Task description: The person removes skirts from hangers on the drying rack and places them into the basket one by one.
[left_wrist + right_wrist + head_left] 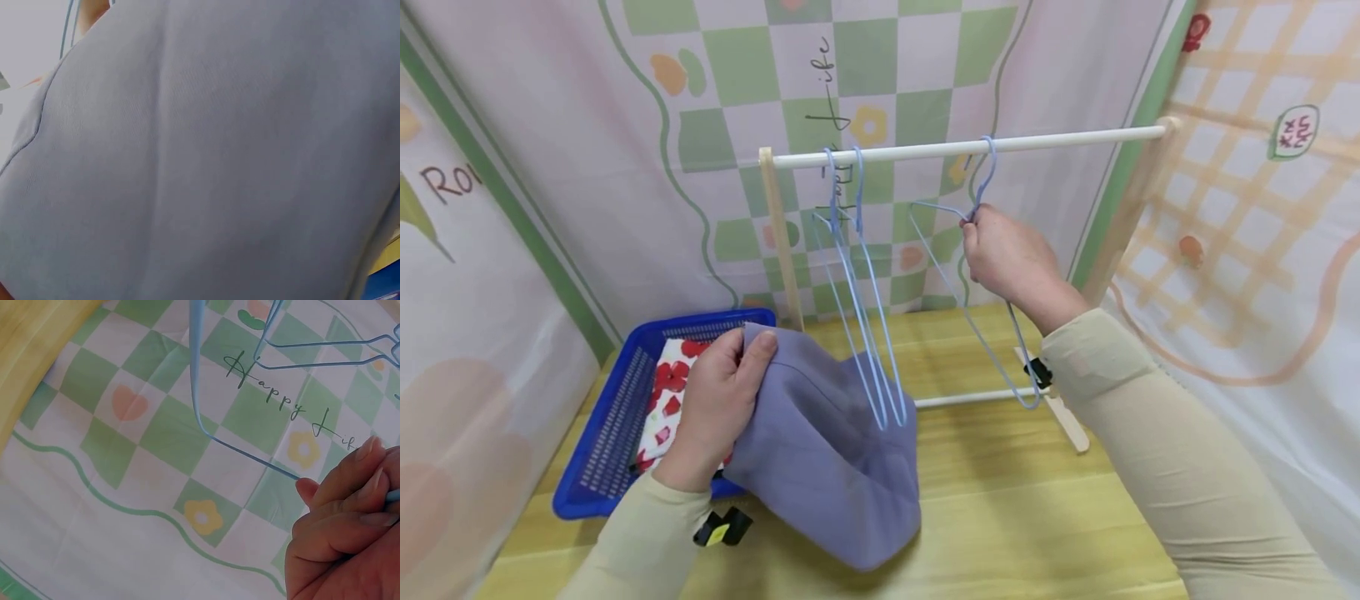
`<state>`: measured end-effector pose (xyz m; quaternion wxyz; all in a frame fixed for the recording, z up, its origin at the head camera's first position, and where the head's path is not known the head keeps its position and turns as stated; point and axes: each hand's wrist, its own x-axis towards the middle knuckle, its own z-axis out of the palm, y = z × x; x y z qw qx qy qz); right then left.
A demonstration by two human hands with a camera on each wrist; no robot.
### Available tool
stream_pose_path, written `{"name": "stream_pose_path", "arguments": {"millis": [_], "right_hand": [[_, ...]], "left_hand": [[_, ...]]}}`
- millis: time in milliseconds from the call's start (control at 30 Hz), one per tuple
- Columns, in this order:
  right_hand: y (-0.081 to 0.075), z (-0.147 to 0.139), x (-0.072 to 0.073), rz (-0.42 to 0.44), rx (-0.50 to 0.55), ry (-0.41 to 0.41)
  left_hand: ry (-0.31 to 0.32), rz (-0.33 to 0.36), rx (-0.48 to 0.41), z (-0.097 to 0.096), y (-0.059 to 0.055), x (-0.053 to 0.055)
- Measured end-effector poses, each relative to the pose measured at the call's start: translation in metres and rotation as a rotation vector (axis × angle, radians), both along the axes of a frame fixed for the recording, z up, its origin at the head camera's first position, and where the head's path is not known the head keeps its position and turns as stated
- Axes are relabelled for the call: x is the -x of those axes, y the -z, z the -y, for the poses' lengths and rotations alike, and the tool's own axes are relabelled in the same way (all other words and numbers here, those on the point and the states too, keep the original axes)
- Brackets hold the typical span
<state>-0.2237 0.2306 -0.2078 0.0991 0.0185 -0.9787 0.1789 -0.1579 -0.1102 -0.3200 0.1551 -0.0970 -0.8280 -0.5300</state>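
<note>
My left hand [718,404] pinches the upper edge of a grey-purple cloth [827,450], thumb on top, and the cloth hangs down in folds toward the table. The same cloth [206,150] fills most of the left wrist view. With my right hand [1011,254] I grip a light blue wire hanger [951,279] just below its hook, which is up at the white rail [917,151]. In the right wrist view my curled fingers wrap the neck of this hanger [250,453]. More blue hangers [859,250] hang on the rail to the left, their lower ends overlapping the cloth.
A blue plastic basket [602,442] at the left holds a white cloth with red flowers [662,400]. The rack has wooden posts [781,242] and a low white bar [970,398], standing on a wood-grain table [1000,517]. Patterned curtains [752,67] surround it.
</note>
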Motion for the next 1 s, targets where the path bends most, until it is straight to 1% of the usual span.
{"name": "stream_pose_path", "arguments": {"millis": [133,333,433,567,667,833,933,1000], "right_hand": [[0.0,0.004,0.0,0.004,0.0,-0.006],[0.0,0.009,0.001,0.0,0.0,-0.008],[0.0,0.012,0.001,-0.009,-0.009,-0.009],[0.0,0.014,0.0,-0.011,-0.02,-0.013],[0.0,0.016,0.0,-0.005,-0.014,-0.018],[0.0,0.018,0.0,-0.001,-0.001,-0.023],[-0.001,0.018,0.0,0.0,0.0,-0.025],[-0.001,0.019,0.0,0.002,0.003,-0.026]], "left_hand": [[0.024,0.0,0.002,0.004,-0.006,-0.001],[0.041,-0.046,0.045,0.007,-0.013,-0.003],[0.04,-0.059,0.072,0.009,-0.018,-0.004],[0.031,-0.057,0.091,0.01,-0.023,-0.004],[0.031,-0.045,0.078,0.011,-0.028,-0.004],[0.057,-0.027,0.008,0.013,-0.033,-0.003],[0.075,-0.028,-0.028,0.014,-0.036,-0.003],[0.073,-0.04,-0.021,0.014,-0.038,-0.003]]}}
